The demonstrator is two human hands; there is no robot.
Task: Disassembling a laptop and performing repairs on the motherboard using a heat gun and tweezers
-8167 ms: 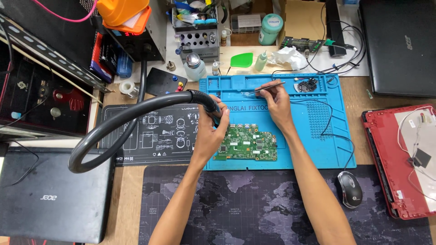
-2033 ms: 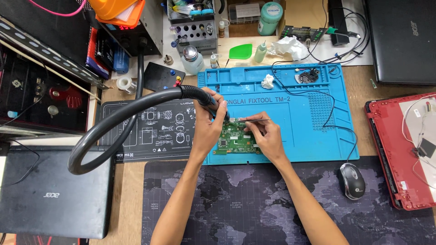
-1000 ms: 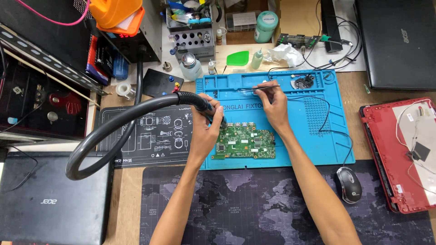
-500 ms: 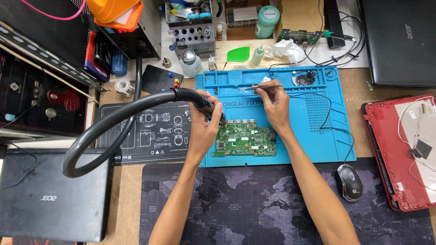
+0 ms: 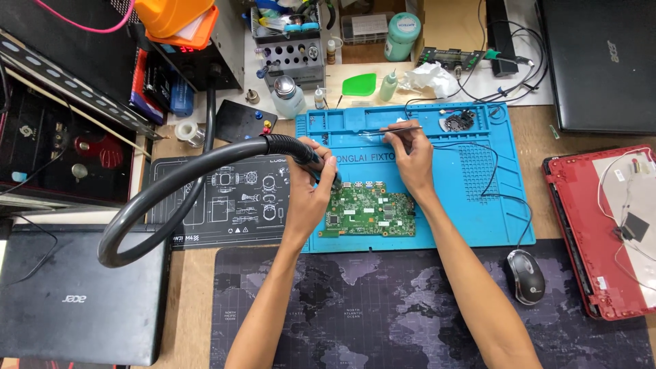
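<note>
the left hand (image 5: 311, 195) grips a hot-air nozzle on a black hose (image 5: 171, 191) over the green circuit board (image 5: 369, 212), which lies at the blue mat's (image 5: 478, 205) front edge. the right hand (image 5: 410, 154) pinches tweezers (image 5: 386, 130) near the mat's back edge. a teal-lidded jar (image 5: 402, 37), green squeeze bottle (image 5: 388, 87) and clear dispenser bottle (image 5: 288, 97) stand behind the mat.

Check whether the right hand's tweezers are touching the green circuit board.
Apart. The head view shows the tweezers in the right hand pointing left over the blue mat, above the green circuit board.
</note>
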